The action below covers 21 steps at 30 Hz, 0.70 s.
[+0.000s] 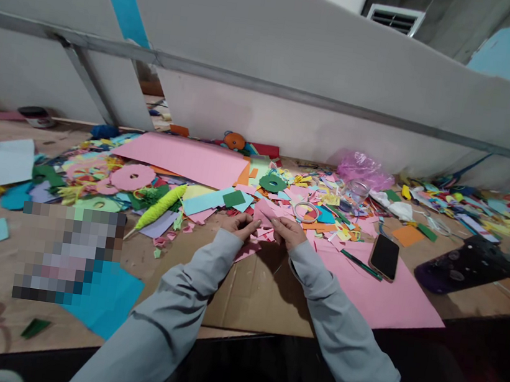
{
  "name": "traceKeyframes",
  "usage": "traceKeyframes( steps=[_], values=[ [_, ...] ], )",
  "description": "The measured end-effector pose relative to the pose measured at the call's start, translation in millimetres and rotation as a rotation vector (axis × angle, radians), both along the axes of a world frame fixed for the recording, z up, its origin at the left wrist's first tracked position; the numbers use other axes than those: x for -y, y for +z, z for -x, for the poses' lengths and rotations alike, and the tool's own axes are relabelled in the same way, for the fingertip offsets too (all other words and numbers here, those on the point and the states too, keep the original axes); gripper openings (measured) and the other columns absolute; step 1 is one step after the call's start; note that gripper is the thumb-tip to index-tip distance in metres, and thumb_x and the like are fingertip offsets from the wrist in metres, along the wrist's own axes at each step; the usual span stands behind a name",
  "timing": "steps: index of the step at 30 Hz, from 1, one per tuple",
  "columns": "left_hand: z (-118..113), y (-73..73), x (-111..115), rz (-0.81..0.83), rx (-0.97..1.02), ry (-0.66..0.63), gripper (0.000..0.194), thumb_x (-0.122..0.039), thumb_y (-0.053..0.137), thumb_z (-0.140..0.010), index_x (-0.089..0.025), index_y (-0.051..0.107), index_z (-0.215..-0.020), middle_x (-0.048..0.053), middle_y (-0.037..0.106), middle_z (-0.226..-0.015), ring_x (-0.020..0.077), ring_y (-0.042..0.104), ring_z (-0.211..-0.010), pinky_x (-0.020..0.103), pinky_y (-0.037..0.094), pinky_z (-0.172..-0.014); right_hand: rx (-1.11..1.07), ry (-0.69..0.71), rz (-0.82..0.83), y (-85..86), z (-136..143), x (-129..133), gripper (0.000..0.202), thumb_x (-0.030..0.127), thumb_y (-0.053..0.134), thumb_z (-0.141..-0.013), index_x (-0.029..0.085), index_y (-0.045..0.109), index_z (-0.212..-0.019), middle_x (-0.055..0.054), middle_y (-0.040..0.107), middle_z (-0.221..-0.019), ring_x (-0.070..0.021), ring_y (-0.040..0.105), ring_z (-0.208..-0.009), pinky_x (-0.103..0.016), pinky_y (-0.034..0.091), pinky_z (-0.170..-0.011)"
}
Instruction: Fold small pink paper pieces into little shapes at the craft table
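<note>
My left hand [240, 225] and my right hand [289, 232] face each other over a brown cardboard sheet [259, 304]. Between my pinched fingertips is a small piece of pink paper [265, 210], held from both sides. Pink paper scraps [247, 251] lie just below my hands on the cardboard. A roll of tape [305, 212] sits just beyond my right hand. To the right, a large pink sheet [403, 301] carries a green pencil [361, 264] and a dark-screened phone [384, 257].
Heaped paper cutouts and scraps cover the table's back, with a large pink sheet [188, 158] on top. A bundle of yellow-green yarn [158, 208] lies left of my hands, near a blue sheet [111, 300]. At right lies a dark bottle [465, 266]. A white partition [265, 114] stands behind.
</note>
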<state>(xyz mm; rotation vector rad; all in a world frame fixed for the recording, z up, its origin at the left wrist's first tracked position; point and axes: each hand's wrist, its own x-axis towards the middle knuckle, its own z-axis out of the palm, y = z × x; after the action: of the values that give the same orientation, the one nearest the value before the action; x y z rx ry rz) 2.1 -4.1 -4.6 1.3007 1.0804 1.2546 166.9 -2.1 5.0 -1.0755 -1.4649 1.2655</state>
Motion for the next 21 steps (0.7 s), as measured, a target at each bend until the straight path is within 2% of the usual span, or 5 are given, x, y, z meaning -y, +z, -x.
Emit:
traceKeyframes(
  steps=[8, 15, 21],
  values=[
    [-0.9, 8.5, 6.0, 0.045, 0.036, -0.050, 0.045, -0.058, 0.069, -0.062, -0.016, 0.052, -0.062, -0.004, 0.055, -0.050, 0.0047, 0.040, -0.039, 0.019, 0.031, -0.040, -0.015, 0.006, 0.036, 1.4, 1.0, 1.3, 0.049, 0.066, 0.058, -0.070, 0.019, 0.047, -0.059, 0.006, 0.044, -0.041, -0.0078, 0.037, -0.039, -0.024, 0.026, -0.043],
    [-2.8, 4.1, 5.6, 0.045, 0.019, -0.090, 0.044, -0.057, 0.070, -0.062, -0.017, 0.052, -0.062, -0.001, 0.060, -0.052, 0.0051, 0.039, -0.040, 0.019, 0.027, -0.038, -0.060, -0.016, 0.089, -1.0, 3.0, 1.4, 0.051, 0.068, 0.061, -0.065, 0.019, 0.048, -0.064, 0.007, 0.041, -0.043, -0.0082, 0.037, -0.040, -0.024, 0.024, -0.042],
    [-1.9, 2.6, 4.0, 0.063, 0.035, -0.097, 0.041, -0.053, 0.072, -0.063, -0.016, 0.053, -0.062, -0.001, 0.061, -0.052, 0.0047, 0.041, -0.040, 0.018, 0.029, -0.039, -0.091, -0.036, 0.097, -3.4, 4.9, 0.3, 0.049, 0.066, 0.063, -0.064, 0.019, 0.050, -0.066, 0.008, 0.039, -0.042, -0.0081, 0.035, -0.039, -0.024, 0.022, -0.041]
  ],
)
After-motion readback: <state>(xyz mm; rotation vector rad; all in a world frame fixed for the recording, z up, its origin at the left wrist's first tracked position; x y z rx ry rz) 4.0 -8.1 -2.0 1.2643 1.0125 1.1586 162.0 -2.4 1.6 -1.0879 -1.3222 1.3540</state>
